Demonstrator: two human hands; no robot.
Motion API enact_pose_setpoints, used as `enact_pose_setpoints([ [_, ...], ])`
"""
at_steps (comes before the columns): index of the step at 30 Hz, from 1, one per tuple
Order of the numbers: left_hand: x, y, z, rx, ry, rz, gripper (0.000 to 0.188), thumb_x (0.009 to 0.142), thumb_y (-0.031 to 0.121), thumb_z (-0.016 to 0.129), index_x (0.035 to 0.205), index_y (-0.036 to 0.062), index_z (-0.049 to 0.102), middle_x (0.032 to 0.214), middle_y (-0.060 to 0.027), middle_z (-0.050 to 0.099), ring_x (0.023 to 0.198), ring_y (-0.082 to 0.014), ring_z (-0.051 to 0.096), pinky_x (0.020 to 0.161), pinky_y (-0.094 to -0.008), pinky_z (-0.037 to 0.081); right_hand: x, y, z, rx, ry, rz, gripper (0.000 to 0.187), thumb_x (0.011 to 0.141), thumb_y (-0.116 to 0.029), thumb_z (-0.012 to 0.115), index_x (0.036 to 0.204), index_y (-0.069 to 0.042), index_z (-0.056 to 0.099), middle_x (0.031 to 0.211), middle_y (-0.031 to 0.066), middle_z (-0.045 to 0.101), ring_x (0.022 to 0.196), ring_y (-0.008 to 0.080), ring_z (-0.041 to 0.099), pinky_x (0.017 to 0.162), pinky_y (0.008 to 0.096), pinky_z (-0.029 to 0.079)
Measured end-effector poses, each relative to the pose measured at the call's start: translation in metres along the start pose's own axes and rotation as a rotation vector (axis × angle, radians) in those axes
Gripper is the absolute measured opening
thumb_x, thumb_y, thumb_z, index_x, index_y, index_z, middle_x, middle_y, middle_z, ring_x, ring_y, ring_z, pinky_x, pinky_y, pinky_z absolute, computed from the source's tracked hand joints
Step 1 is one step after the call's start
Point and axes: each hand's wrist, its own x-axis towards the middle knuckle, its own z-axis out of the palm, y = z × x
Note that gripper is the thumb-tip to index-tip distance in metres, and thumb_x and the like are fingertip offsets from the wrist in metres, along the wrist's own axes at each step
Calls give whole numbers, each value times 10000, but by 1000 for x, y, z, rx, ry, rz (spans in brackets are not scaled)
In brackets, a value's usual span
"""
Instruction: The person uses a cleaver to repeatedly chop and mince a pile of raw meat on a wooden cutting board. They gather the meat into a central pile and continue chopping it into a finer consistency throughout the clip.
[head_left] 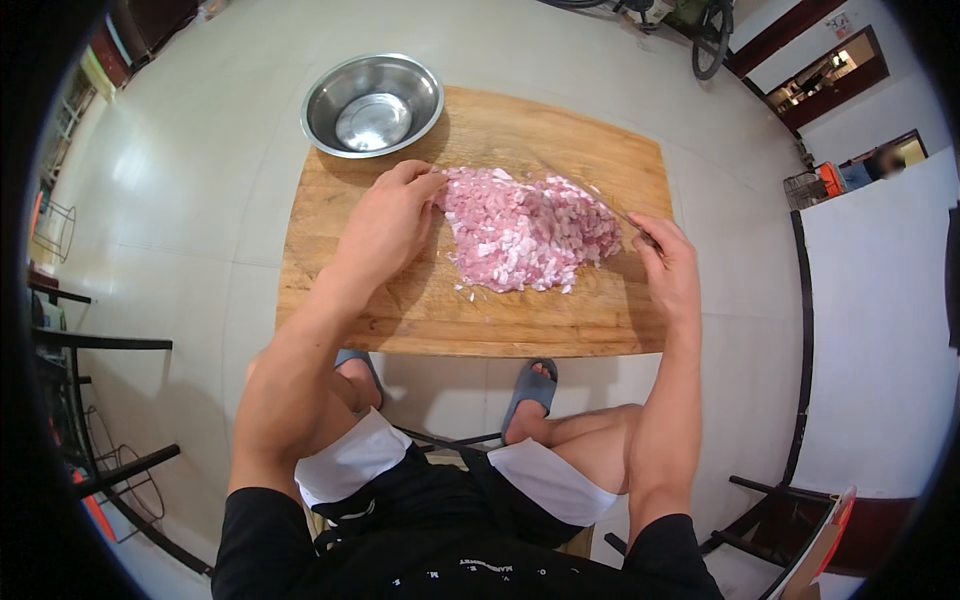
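Observation:
A heap of chopped pink-and-white meat [510, 235] lies in the middle of a wooden cutting board [350, 315]. My right hand [668, 265] is closed around the handle of a knife [590, 192]. Its blade slants up and left along the far right side of the heap, seen nearly edge-on. At the heap's left edge, my left hand [392, 220] touches the meat with bent fingers and holds nothing I can see. Some fingertips are hidden. Small loose bits of meat lie on the wood near the heap's front.
A steel bowl [373, 108] with nothing in it stands on the board's far left corner. My slippered feet [530, 395] are below the near edge. Black metal legs [110, 343] stand at the left. A white panel [880, 340] is at the right, and a bicycle [705, 40] is far back.

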Motion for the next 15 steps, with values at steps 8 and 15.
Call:
enact_pose_setpoints([
  [8,-9,-2,0,39,18,8,336,966,23,650,1298,22,703,1404,-224,654,1283,-416,638,1078,-493,539,-33,12,1,-416,124,310,312,999,-96,687,1306,-74,737,1193,156,754,1104,353,717,947,449,567],
  [15,-5,12,1,33,-85,-35,395,971,0,635,1364,21,673,1474,-201,621,1339,-420,604,1132,-471,513,-41,-42,38,-469,-1,146,339,989,-104,685,1318,-24,698,1091,244,741,1026,458,709,867,536,566],
])
